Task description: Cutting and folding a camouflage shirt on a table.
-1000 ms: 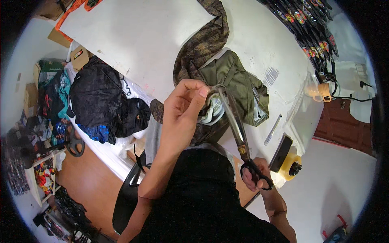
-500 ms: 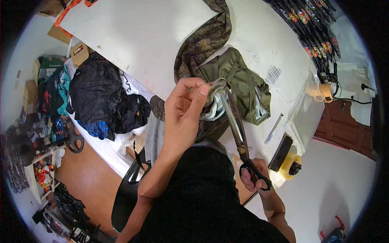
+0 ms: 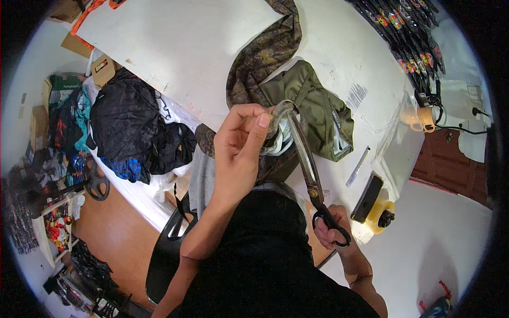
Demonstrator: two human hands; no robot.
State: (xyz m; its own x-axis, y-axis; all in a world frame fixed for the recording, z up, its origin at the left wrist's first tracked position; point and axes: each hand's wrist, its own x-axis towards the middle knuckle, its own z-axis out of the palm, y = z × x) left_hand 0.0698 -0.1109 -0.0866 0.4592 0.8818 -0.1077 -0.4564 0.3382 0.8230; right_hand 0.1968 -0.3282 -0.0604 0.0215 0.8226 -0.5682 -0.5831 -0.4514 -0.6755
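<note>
1. Head view, L hand (image 3: 238,151): fingers pinched tog. on edge of camo cloth (image 3: 265,58), which trails off to approx. 12 o'clock.
2. R hand (image 3: 331,228): fingers clamped on black handles of scissors (image 3: 309,175); blades point approx. 11 o'clock, tips at held cloth edge, just beside L thumb. Can't tell if they bite.
3. Olive garment (image 3: 318,100): 2 o'clock of L hand, next to cloth.
4. Open room: wide bare stretch of surface (image 3: 185,42) at 11 o'clock of L hand; black clothes (image 3: 127,127) past its slanting edge, 9 o'clock.
5. Tighter side, from R hand: slim pen-like item (image 3: 358,167) 1 o'clock, phone (image 3: 367,199) 2 o'clock, yellow bottle (image 3: 379,216) just beside phone.
</note>
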